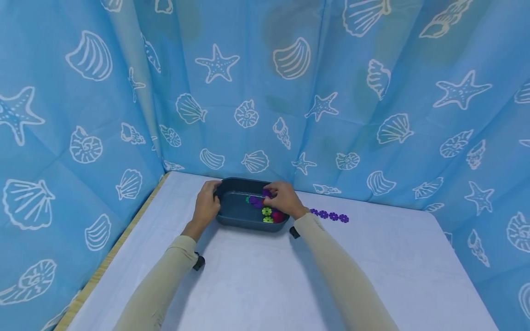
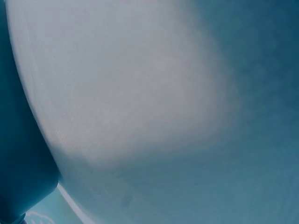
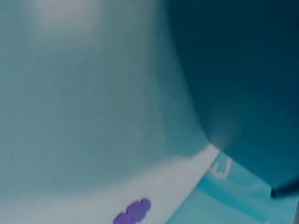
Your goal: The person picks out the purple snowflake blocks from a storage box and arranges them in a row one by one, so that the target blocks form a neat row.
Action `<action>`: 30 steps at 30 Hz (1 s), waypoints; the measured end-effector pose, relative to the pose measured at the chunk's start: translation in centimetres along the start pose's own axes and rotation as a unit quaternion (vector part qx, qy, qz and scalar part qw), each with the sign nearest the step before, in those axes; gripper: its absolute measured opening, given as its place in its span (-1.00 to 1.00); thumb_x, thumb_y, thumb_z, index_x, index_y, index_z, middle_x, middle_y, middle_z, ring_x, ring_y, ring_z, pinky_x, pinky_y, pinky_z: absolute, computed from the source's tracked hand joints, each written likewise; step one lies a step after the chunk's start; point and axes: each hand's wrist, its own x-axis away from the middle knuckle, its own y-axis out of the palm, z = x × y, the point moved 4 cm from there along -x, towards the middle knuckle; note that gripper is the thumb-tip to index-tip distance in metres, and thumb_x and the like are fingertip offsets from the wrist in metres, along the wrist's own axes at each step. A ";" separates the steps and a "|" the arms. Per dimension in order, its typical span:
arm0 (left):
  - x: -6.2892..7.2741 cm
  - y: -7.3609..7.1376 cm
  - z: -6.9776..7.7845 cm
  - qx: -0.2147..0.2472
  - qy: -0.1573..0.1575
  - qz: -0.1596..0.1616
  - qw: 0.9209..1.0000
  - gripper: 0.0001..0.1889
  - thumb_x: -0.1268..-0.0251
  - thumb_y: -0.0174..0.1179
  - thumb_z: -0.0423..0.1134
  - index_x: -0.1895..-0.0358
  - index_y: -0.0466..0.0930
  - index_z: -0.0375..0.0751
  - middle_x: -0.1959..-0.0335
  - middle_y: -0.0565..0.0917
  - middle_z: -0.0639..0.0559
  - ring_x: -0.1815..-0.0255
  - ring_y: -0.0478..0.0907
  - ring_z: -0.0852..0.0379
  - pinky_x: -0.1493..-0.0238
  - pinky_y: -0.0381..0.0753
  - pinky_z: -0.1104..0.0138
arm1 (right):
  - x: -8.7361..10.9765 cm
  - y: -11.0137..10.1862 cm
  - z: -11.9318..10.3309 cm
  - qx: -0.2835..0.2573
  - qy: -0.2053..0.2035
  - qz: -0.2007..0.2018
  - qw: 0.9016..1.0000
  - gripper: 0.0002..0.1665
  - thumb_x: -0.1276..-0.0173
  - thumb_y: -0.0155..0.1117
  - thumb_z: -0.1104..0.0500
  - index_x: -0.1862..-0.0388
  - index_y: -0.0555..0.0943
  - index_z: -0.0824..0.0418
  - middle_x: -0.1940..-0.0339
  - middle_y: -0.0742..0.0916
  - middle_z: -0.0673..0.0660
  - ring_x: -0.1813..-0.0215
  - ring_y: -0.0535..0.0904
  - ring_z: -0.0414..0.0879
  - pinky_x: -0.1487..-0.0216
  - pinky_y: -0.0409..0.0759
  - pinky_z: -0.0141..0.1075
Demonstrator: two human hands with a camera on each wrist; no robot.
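Note:
A dark grey rectangular tray (image 1: 244, 223) stands near the table's back edge. My left hand (image 1: 206, 206) grips its left end, thumb at the inner side of the rim. Over the tray's right end, my right hand (image 1: 285, 200) pinches a purple flower-shaped piece (image 1: 266, 192) between thumb and fingers. Below that hand lie yellow-green flower pieces (image 1: 267, 211), a red piece (image 1: 278, 216) and more purple flower pieces (image 1: 254, 201). Part of the tray's right end is hidden by the hand. Dark tray walls fill the sides of both wrist views.
A row of purple flower pieces (image 1: 329, 215) lies on the white tabletop (image 1: 256, 276), right of the tray; some show at the bottom of the right wrist view (image 3: 133, 213). A blue shell-patterned curtain (image 1: 265, 92) rises behind and at both sides.

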 end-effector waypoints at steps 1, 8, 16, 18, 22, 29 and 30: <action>0.0 0.0 0.0 0.001 0.001 0.000 1.000 -0.50 -0.20 0.01 -0.69 -0.24 0.40 -0.40 -0.19 0.44 -0.24 -0.27 0.43 -0.11 -0.33 0.49 0.19 | 0.1 -0.3 0.1 -0.001 -0.001 0.004 1.000 -0.56 -0.12 0.41 0.23 -0.03 0.69 0.28 0.05 0.69 0.12 0.05 0.62 -0.04 -0.05 0.70 -0.19; 0.1 0.1 0.0 0.000 0.003 -0.001 1.000 -0.50 -0.21 0.01 -0.68 -0.25 0.39 -0.41 -0.19 0.43 -0.25 -0.27 0.43 -0.13 -0.32 0.49 0.16 | 1.0 -2.8 0.1 -0.011 -0.017 0.018 1.000 -0.58 -0.14 0.41 0.27 -0.03 0.68 0.31 0.03 0.68 0.14 0.04 0.63 0.00 -0.07 0.70 -0.14; 0.2 0.1 0.3 0.000 0.003 -0.001 1.000 -0.49 -0.20 0.01 -0.69 -0.25 0.39 -0.42 -0.20 0.43 -0.26 -0.26 0.44 -0.15 -0.30 0.52 0.12 | 2.8 -6.4 2.2 0.028 -0.008 0.042 0.999 -0.57 -0.12 0.45 0.24 -0.02 0.68 0.29 0.05 0.65 0.11 0.03 0.62 0.02 -0.10 0.69 -0.08; 0.2 0.1 0.3 -0.001 0.002 -0.001 1.000 -0.49 -0.20 0.01 -0.68 -0.26 0.39 -0.41 -0.20 0.43 -0.26 -0.25 0.44 -0.16 -0.30 0.52 0.12 | 3.5 -7.4 2.9 0.038 0.000 0.049 0.998 -0.56 -0.12 0.45 0.23 -0.02 0.68 0.29 0.05 0.65 0.11 0.01 0.62 0.03 -0.10 0.68 -0.07; 0.2 0.0 0.4 -0.002 0.002 -0.002 1.000 -0.49 -0.19 0.01 -0.68 -0.25 0.39 -0.42 -0.20 0.43 -0.27 -0.25 0.44 -0.16 -0.31 0.51 0.12 | 5.2 -9.3 4.8 0.060 0.035 0.055 0.996 -0.55 -0.15 0.42 0.19 -0.06 0.67 0.26 0.02 0.64 0.11 -0.02 0.62 0.06 -0.11 0.67 -0.05; 0.3 0.0 0.4 -0.003 -0.001 -0.004 1.000 -0.49 -0.21 0.00 -0.68 -0.26 0.38 -0.43 -0.20 0.43 -0.27 -0.27 0.42 -0.17 -0.32 0.50 0.11 | 8.6 -12.2 8.5 0.082 0.092 0.053 0.991 -0.54 -0.19 0.38 0.16 -0.09 0.64 0.25 0.00 0.61 0.14 -0.05 0.60 0.11 -0.09 0.68 0.02; 0.2 0.0 0.4 -0.004 -0.003 -0.005 1.000 -0.49 -0.21 0.00 -0.68 -0.26 0.38 -0.42 -0.20 0.43 -0.27 -0.27 0.42 -0.16 -0.32 0.49 0.12 | 9.1 -12.5 9.0 0.087 0.104 0.051 0.989 -0.54 -0.21 0.37 0.15 -0.10 0.64 0.24 -0.01 0.61 0.15 -0.06 0.59 0.12 -0.08 0.68 0.02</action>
